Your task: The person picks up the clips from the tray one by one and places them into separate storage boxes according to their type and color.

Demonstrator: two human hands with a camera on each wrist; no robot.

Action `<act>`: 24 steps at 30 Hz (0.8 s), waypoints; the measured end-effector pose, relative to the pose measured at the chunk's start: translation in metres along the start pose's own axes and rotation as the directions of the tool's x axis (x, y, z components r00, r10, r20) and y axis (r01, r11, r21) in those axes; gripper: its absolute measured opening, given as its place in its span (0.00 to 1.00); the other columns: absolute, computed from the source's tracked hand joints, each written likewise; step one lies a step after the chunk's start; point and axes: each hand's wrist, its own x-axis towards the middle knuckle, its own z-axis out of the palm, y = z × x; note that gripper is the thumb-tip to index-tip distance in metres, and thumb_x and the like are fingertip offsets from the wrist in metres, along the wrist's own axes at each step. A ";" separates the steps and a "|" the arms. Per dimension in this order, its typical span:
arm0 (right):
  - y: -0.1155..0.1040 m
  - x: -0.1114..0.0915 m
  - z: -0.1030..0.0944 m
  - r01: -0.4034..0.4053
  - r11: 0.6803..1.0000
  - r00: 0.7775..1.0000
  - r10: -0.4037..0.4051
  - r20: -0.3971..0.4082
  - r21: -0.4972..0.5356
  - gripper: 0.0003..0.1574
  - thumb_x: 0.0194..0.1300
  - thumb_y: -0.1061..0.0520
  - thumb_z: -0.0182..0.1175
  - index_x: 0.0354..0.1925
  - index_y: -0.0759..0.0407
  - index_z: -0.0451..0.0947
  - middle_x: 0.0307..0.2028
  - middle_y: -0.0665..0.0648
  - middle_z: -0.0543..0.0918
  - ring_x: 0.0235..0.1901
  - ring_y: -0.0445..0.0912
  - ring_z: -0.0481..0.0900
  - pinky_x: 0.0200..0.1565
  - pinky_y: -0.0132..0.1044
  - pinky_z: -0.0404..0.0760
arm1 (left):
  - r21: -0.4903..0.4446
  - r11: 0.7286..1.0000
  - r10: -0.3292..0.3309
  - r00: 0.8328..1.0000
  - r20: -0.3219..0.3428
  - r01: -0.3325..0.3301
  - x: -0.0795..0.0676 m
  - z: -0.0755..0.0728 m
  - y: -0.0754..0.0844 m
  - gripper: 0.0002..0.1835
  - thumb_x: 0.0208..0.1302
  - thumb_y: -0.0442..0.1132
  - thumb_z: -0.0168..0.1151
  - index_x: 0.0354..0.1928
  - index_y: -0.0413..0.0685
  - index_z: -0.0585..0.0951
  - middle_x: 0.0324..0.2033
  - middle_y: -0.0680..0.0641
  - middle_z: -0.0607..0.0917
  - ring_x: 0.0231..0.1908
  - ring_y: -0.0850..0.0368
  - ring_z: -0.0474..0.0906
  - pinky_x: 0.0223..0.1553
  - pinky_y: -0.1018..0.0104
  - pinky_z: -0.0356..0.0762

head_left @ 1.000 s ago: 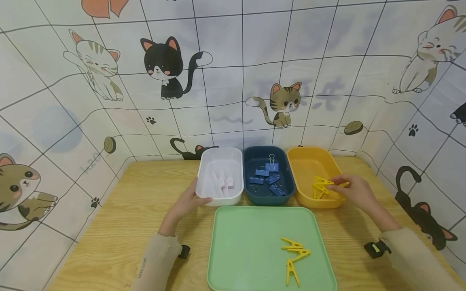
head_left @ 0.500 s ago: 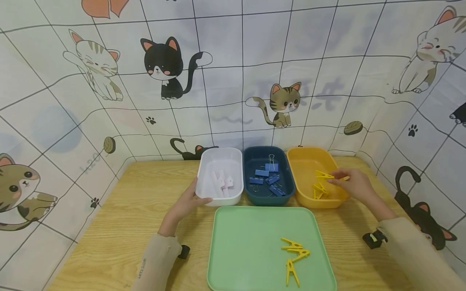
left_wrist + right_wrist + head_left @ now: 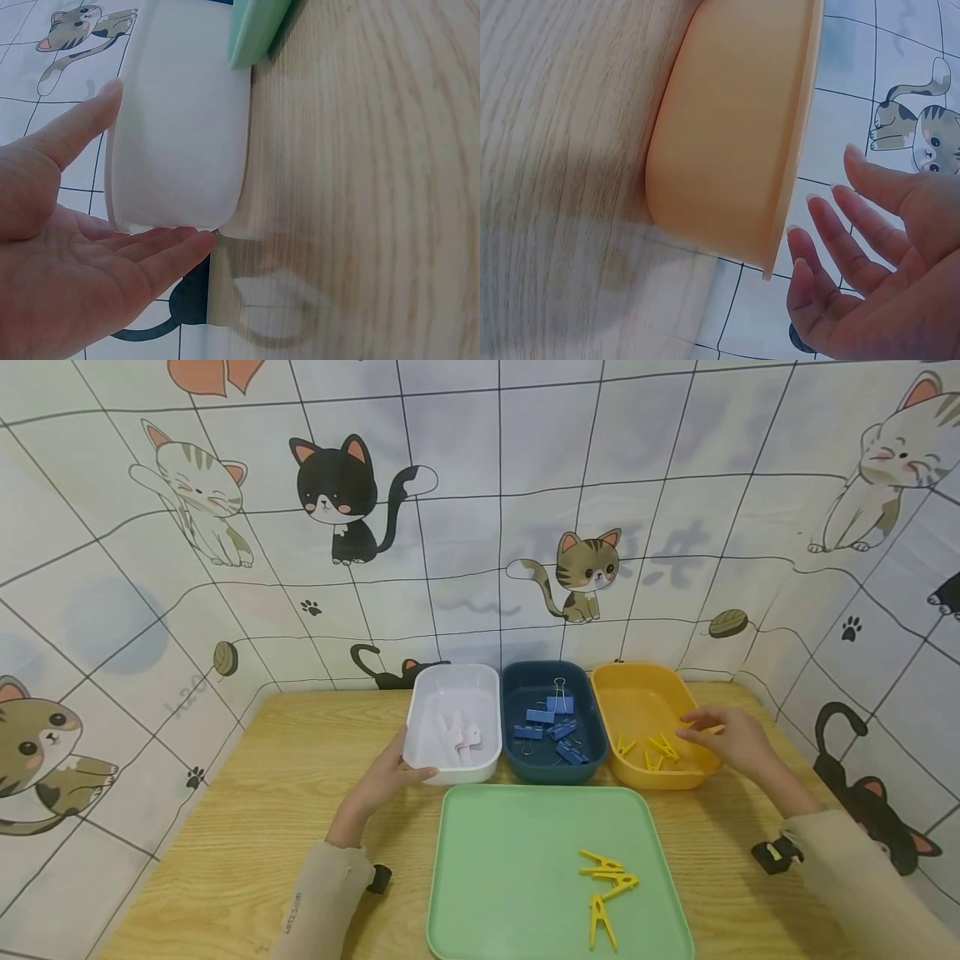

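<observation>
My left hand [image 3: 386, 777] rests against the left side of a white bin [image 3: 483, 760], fingers extended along its wall and thumb at the rim. That wall [image 3: 184, 135] fills much of the left wrist view. Inside lie pale pink-white clips [image 3: 459, 737]. My right hand [image 3: 727, 742] hovers over the right rim of a yellow bin [image 3: 637, 689], holding nothing; its fingers [image 3: 847, 244] are loosely bent and apart in the right wrist view. A few yellow clothespins [image 3: 663, 747] lie in the near part of that bin.
Between these two stands a navy bin [image 3: 517, 681] with several blue binder clips [image 3: 540, 716]. In front, a green tray [image 3: 510, 860] carries 3 more yellow clothespins [image 3: 602, 922]. A cat-patterned wall covering [image 3: 465, 527] rises behind the wooden table [image 3: 322, 727].
My right hand pinched a yellow clothespin above the yellow bin and has let it go; it now lies at the bin's left side. My left hand has not moved.
</observation>
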 end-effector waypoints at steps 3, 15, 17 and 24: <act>0.000 -0.003 0.001 0.001 1.000 1.000 -0.001 -0.002 -0.001 0.26 0.66 0.51 0.67 0.50 0.73 0.80 0.40 0.68 0.85 0.46 0.64 0.78 0.43 0.51 0.80 | 0.009 1.000 0.003 1.000 -0.001 -0.003 0.001 0.000 -0.002 0.52 0.62 0.35 0.69 0.79 0.50 0.44 0.74 0.35 0.57 0.70 0.34 0.57 0.68 0.37 0.53; -0.010 -0.024 0.004 0.007 1.000 1.000 -0.007 -0.017 0.012 0.25 0.66 0.52 0.66 0.51 0.71 0.80 0.42 0.68 0.84 0.43 0.61 0.79 0.38 0.37 0.81 | 0.022 1.000 0.023 1.000 0.000 -0.023 0.000 -0.001 -0.003 0.52 0.63 0.34 0.68 0.79 0.50 0.44 0.74 0.35 0.56 0.69 0.34 0.57 0.68 0.36 0.53; -0.013 -0.029 0.005 -0.001 1.000 1.000 0.001 -0.016 0.018 0.24 0.67 0.52 0.66 0.52 0.71 0.80 0.42 0.68 0.84 0.42 0.60 0.80 0.36 0.34 0.80 | 0.019 0.999 0.027 1.000 0.001 -0.027 0.001 -0.001 -0.003 0.52 0.63 0.34 0.68 0.79 0.50 0.44 0.74 0.36 0.56 0.70 0.34 0.57 0.68 0.37 0.53; -0.022 -0.043 0.008 -0.021 0.999 1.000 0.022 -0.010 0.037 0.24 0.67 0.52 0.66 0.52 0.69 0.80 0.43 0.67 0.85 0.40 0.58 0.81 0.36 0.36 0.80 | 0.026 0.999 0.041 0.999 0.006 -0.041 0.001 -0.002 -0.004 0.52 0.63 0.34 0.67 0.79 0.49 0.43 0.75 0.36 0.55 0.70 0.34 0.56 0.68 0.36 0.52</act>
